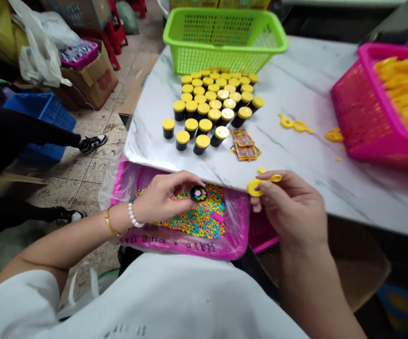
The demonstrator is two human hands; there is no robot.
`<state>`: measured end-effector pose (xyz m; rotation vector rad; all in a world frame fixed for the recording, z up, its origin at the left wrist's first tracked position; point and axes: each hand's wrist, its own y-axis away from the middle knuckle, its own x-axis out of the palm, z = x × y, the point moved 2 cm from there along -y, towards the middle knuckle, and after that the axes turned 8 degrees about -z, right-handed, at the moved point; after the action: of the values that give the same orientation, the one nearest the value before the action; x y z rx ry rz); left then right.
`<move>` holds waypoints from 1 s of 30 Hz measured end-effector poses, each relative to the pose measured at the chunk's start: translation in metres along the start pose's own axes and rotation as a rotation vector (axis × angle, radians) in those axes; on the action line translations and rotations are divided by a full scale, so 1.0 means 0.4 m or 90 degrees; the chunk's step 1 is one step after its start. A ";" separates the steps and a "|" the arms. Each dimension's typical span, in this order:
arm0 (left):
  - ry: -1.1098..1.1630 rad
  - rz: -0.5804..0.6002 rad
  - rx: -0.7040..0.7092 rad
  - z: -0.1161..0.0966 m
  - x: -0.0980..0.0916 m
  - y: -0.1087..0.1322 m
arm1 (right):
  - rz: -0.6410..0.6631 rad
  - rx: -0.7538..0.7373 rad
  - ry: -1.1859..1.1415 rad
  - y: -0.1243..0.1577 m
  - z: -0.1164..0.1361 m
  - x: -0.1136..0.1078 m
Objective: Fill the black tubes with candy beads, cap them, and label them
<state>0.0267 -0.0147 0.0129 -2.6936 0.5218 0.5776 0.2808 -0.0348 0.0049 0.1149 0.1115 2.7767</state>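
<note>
My left hand (170, 197) grips a small black tub (199, 193) by its sides, its open mouth facing up with coloured beads and a pink bit inside. Below it lies a pink tray (237, 245) lined with clear plastic and holding many colourful beads (197, 223) and a pink scoop-like piece (217, 217). Between thumb and fingers, my right hand (289, 202) pinches a yellow plastic piece with rings (255, 188), just over the table's front edge. Ahead stand several black tubs with yellow lids (203, 141), beside a small pile of printed packets (245, 145).
A green basket (225, 54) stands at the table's back. To the right, a pink basket (370, 113) is heaped with yellow pieces (405, 89); loose yellow ringed pieces (296, 125) lie on the marbled table (296, 155). At left are a person's legs (30, 127) and a blue crate (48, 113).
</note>
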 end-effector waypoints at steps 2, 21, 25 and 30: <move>-0.051 -0.084 0.053 0.002 -0.006 -0.036 | 0.061 0.044 -0.031 -0.005 0.011 0.039; -0.158 -0.138 0.062 0.073 0.028 -0.097 | 0.084 0.109 -0.011 -0.048 -0.018 0.239; -0.175 -0.140 0.057 0.061 0.022 -0.093 | 0.081 0.084 0.009 -0.050 -0.024 0.239; -0.134 -0.100 -0.035 0.016 0.008 -0.094 | 0.096 0.080 0.025 -0.048 -0.028 0.239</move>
<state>0.0430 0.0198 0.0151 -2.6522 0.2383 0.8278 0.1973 0.0164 -0.0015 0.1052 0.2989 2.9214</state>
